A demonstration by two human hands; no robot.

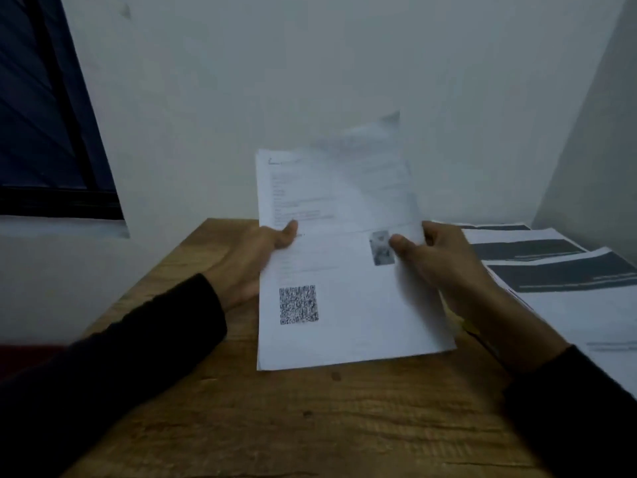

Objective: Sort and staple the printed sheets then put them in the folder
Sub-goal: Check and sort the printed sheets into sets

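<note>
I hold a small stack of printed sheets (344,305) above the middle of the wooden table (275,426). The front sheet carries a QR code at lower left and a small photo at right. My left hand (251,260) grips the stack's left edge, thumb on the front. My right hand (437,253) pinches the right edge by the photo. A blurred sheet (372,150) rises behind the stack's top. No stapler or folder is in sight.
Several more printed sheets (551,274) with dark header bands lie fanned out on the table's right side. A white wall stands close behind the table, a dark window (44,115) is at upper left, and another wall closes the right.
</note>
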